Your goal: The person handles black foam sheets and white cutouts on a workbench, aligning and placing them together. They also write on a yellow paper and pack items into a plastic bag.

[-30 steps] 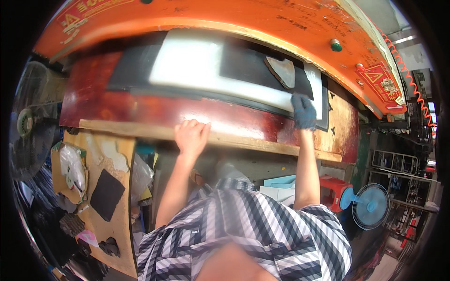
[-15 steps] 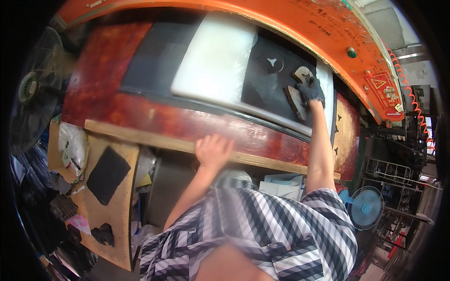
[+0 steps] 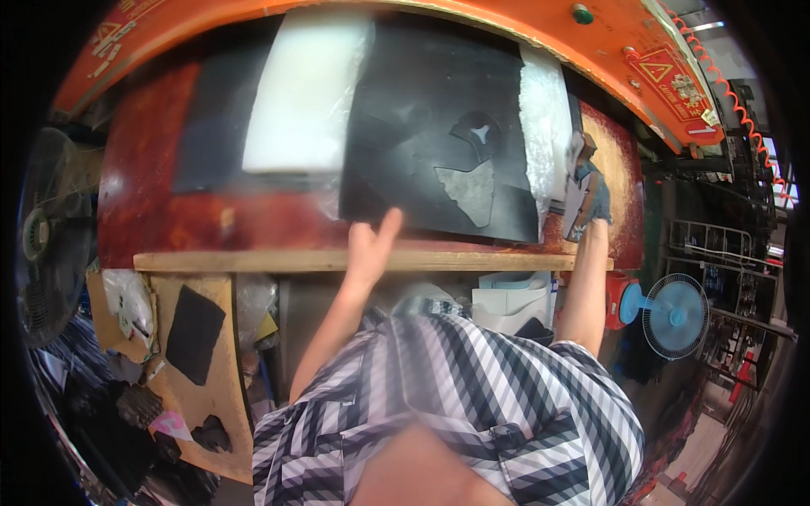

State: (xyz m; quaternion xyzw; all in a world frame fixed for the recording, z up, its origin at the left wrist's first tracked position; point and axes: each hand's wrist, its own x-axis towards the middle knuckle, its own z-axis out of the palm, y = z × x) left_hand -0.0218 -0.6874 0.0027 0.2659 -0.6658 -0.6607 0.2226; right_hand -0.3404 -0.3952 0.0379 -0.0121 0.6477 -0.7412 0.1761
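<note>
A large black sheet lies on the bench, its near edge reaching past the board beneath it. Cut shapes show in its right half, among them a grey angular opening and a curved slit around a small pale shape. My bare left hand is at the sheet's near left edge, thumb on top and fingers folded beneath the edge, closed on it. To the right of the sheet, my right hand, in a dark glove, grips brown-edged shaped cutting dies held together; its fingers are partly hidden behind them.
An orange machine beam arches over the bench's far side. A white sheet lies left of the black one, and crinkled clear plastic to its right. A wooden strip edges the bench. A blue fan stands at right.
My right hand has lifted the cutting dies off the black sheet and carried them right. The sheet has come nearer, and my left hand has moved from the bench front onto its edge.
</note>
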